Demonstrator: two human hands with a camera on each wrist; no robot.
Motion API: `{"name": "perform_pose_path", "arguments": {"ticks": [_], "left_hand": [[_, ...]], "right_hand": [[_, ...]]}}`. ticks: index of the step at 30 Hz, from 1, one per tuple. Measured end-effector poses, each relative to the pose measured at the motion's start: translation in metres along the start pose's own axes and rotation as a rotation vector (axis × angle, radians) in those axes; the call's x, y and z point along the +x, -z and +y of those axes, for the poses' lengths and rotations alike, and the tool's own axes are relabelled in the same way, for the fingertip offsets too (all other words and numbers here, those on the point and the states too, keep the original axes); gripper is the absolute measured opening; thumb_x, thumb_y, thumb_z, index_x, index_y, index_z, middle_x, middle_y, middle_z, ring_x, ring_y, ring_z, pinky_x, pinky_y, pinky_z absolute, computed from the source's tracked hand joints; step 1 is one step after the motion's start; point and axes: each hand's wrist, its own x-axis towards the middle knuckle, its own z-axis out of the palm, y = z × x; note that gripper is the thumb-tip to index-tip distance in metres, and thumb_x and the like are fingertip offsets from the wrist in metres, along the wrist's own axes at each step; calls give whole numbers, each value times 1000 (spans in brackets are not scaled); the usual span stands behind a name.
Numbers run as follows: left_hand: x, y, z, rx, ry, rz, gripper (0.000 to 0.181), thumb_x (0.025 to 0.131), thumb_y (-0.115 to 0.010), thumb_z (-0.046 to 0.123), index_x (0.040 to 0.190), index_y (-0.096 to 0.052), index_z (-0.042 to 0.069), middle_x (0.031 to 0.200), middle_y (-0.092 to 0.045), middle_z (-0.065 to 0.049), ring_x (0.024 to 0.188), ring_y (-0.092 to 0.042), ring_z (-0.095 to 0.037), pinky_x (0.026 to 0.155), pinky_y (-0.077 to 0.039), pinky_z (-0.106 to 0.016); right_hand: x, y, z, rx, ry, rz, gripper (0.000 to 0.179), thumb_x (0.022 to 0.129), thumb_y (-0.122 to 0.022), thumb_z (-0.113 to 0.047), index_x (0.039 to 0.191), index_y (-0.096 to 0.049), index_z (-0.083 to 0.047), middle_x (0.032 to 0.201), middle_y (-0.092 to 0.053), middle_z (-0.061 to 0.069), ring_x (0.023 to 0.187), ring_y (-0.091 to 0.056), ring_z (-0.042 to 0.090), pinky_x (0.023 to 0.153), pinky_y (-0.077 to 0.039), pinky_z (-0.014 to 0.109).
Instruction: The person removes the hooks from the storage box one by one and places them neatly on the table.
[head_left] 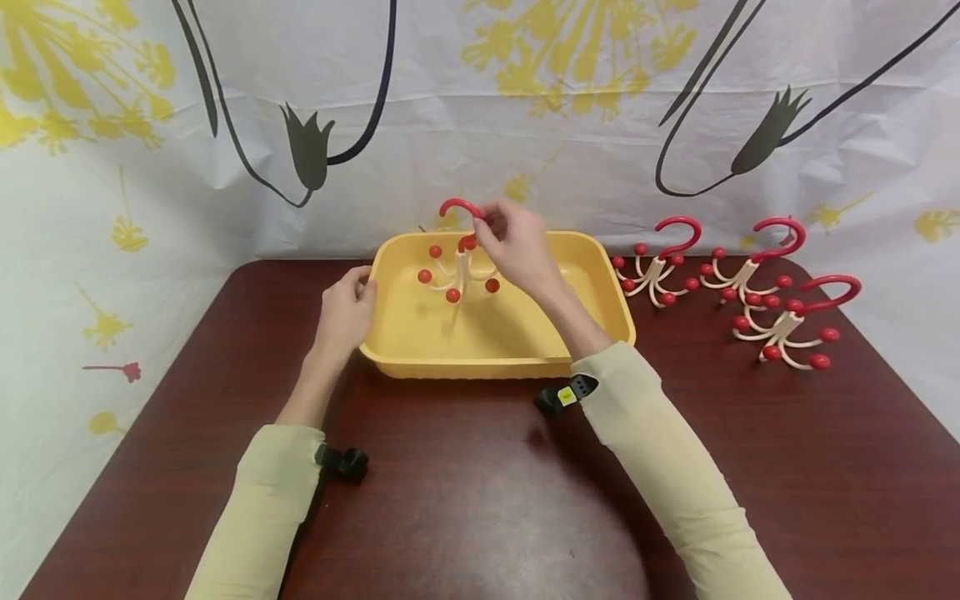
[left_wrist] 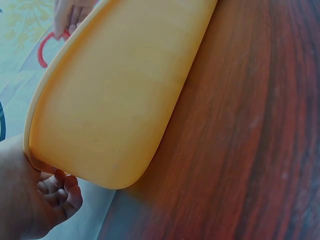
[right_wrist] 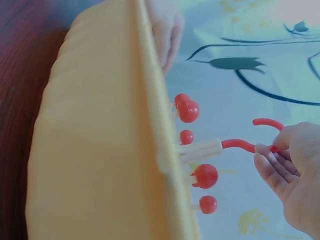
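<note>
Between its thumb and fingers, my right hand (head_left: 517,246) pinches the red hook of a rotating hook hanger (head_left: 461,265). This hanger has a cream stem and several curved arms tipped with red balls. It is upright within the left part of a yellow plastic basin (head_left: 510,362); whether its arms touch the bottom is unclear. In the right wrist view, the basin wall hides its lower arms, while the red hook (right_wrist: 239,144) shows in the fingers. My left hand (head_left: 347,310) grips the basin's left rim, its fingers curled at the edge in the left wrist view.
Several similar hangers stand right of the basin: one beside it (head_left: 656,268), one farther right (head_left: 742,275) and one nearer the front (head_left: 783,329). The dark red wooden table (head_left: 450,483) meets a patterned white cloth (head_left: 480,150) behind. A black strap camera is on each sleeve.
</note>
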Motion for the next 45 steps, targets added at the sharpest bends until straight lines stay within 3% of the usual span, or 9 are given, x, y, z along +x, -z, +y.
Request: {"name": "perform_pose_path", "arguments": {"ticks": [12,19,28,37,45], "left_hand": [[0,1,-1,12,-9,0,38,105,-49,13,138,-56,-4,91,-61,-19,82,-59,-32,77,-49,-42],[0,1,-1,2,-13,2,38,105,-49,13,138,-56,-4,90,-61,-18,80,-59,-31,74,-49,-40],[0,1,-2,4,2,-2,39,105,-48,14,138,-56,-4,91,-61,-19,81,-59,-31,75,-49,-40],[0,1,-2,-7,-7,-2,38,105,-49,14,138,-56,-4,93,-62,-19,81,-59,-31,75,-49,-41],[0,0,-1,-4,-14,3,38,105,-49,14,138,-56,-4,92,-63,-19,81,-59,-31,75,-49,-40]], "right_hand": [[-17,32,-19,74,87,173,14,95,-67,-5,105,-68,5,93,-71,14,73,-66,15,68,-54,23],[-29,61,-28,171,93,207,17,95,-68,-5,106,-67,7,89,-69,14,68,-65,12,66,-54,24],[-42,92,-33,193,66,237,16,92,-71,-5,105,-68,3,92,-70,11,69,-67,14,66,-53,21],[-56,117,-28,108,100,261,17,93,-71,-7,103,-67,6,88,-67,0,74,-65,14,69,-52,20],[-67,143,-19,11,43,267,17,91,-72,-8,105,-70,2,88,-68,-1,73,-63,13,68,-50,18]]}}
